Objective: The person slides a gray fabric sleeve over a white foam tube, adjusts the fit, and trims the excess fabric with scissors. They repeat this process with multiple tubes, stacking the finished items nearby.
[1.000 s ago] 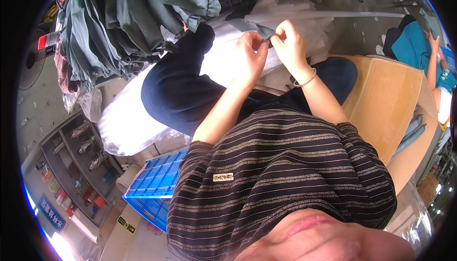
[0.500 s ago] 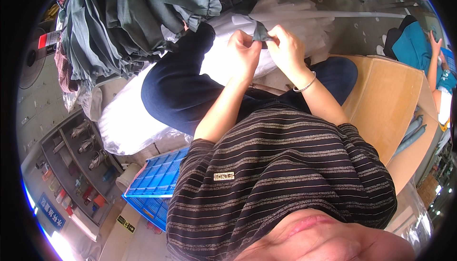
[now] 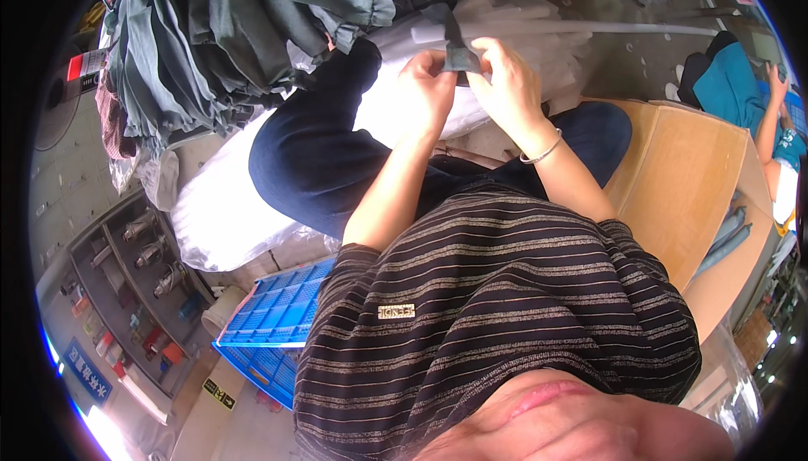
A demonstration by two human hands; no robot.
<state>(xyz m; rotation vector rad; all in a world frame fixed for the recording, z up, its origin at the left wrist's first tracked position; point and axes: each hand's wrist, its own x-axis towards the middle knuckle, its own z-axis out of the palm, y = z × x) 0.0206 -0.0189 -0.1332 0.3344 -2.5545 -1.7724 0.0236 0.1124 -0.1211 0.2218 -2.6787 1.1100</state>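
Between my two hands a narrow strip of dark grey-green cloth (image 3: 459,55) is stretched, with one end standing up above the fingers. My left hand (image 3: 427,91) pinches its left edge between thumb and fingers. My right hand (image 3: 507,82), with a bracelet on the wrist, pinches the right edge. Both hands are held close together over my lap. To the upper left hangs a thick heap of gathered dark green cloth pieces (image 3: 202,32), with ruffled edges, apart from my hands.
An open cardboard box (image 3: 682,158) with grey-green rolled pieces stands at my right. White plastic-wrapped bundles (image 3: 223,200) lie under my left leg. A blue crate (image 3: 273,305) is at lower left. Another person (image 3: 741,82) in teal sits at the far right.
The cloth strip has turned, so its free end now stands up higher between my hands. My hands stay nearly in place, still pinching it.
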